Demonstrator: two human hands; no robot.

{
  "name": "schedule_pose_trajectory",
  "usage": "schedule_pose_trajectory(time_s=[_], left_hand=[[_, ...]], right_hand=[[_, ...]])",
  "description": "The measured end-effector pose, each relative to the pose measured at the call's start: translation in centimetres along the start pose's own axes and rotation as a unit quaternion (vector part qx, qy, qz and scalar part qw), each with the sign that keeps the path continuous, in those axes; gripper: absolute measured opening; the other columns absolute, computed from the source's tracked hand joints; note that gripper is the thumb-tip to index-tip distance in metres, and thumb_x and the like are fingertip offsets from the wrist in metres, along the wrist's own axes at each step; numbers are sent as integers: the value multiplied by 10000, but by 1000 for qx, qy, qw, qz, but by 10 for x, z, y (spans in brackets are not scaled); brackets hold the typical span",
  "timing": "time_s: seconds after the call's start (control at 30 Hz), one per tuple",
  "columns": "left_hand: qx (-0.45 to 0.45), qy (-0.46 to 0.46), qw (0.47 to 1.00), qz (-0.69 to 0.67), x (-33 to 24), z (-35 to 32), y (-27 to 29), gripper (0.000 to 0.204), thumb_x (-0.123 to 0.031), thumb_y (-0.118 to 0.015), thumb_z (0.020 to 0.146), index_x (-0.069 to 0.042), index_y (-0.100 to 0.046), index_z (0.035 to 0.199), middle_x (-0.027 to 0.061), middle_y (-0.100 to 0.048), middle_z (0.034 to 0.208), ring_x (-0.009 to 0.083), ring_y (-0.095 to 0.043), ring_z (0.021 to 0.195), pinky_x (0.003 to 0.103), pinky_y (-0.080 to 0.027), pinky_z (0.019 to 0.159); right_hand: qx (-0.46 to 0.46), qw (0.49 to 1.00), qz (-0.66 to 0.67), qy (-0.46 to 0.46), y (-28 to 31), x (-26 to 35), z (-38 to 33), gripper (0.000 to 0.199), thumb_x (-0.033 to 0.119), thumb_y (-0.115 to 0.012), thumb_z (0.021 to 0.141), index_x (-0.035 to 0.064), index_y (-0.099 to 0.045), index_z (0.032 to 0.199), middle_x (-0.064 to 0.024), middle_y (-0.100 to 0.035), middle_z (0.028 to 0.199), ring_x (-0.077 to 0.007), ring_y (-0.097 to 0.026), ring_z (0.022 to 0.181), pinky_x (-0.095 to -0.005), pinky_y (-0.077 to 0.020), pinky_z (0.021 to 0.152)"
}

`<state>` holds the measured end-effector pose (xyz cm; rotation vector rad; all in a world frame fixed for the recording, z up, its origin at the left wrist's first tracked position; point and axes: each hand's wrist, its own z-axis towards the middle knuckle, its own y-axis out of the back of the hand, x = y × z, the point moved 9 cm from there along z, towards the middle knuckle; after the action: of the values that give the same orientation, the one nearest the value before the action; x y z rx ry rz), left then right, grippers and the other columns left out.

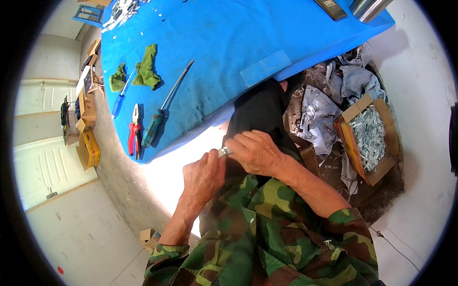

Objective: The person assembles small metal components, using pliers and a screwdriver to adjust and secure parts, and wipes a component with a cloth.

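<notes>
Above my lap, my left hand and my right hand meet around a small silvery metal piece. Both are closed, with the piece pinched between their fingertips; most of it is hidden, so I cannot make out its kind. On the blue-covered table beyond them lie red-handled pliers, nearest to my left hand. A long screwdriver with a teal handle rests beside the pliers. Farther left is a smaller blue screwdriver, next to two green cloths.
An open carton full of small metallic strips stands on the floor at my right, near crumpled grey plastic bags. A steel cup and a dark phone-like device sit at the table's far right. Boxes line the left wall.
</notes>
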<state>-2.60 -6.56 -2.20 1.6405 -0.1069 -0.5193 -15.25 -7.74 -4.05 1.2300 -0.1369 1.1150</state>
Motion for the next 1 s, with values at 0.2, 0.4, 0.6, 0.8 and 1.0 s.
schedule_pose_trajectory(time_s=[0.2,0.4,0.6,0.8,1.0], left_hand=[[48,-16,999,-4,0,-1,2,137,-144,-695,969,-39,-631,1028,144,-702,781,349,-685,599,448,-525,536],[40,-22,999,-18,3,1,6,175,-131,-716,948,-34,-641,1073,125,-700,784,344,-687,615,437,-532,554],[26,-124,991,-31,5,6,7,195,-107,-731,919,-28,-645,1075,113,-687,767,339,-688,637,435,-529,555],[-9,-69,997,-44,7,10,3,137,-111,-713,933,-29,-623,996,123,-694,743,336,-685,613,433,-519,536],[25,-46,998,-17,10,5,-4,130,-139,-690,960,-46,-599,953,132,-682,710,337,-661,552,441,-497,504]], right_hand=[[15,1000,25,7,3,3,1,243,233,-756,900,82,-609,1020,-79,-610,861,-291,-644,833,-427,-490,731],[37,999,23,4,2,5,1,226,246,-739,927,74,-608,994,-91,-629,865,-299,-648,838,-432,-487,739],[27,1000,6,5,0,4,0,215,245,-733,935,83,-593,951,-81,-636,845,-300,-655,825,-434,-490,728],[10,1000,2,-4,-5,-2,2,221,253,-726,937,85,-583,945,-83,-632,837,-298,-658,799,-431,-494,699],[3,1000,-10,-7,-4,-1,4,230,259,-731,927,85,-582,940,-80,-624,821,-298,-661,793,-428,-498,694]])
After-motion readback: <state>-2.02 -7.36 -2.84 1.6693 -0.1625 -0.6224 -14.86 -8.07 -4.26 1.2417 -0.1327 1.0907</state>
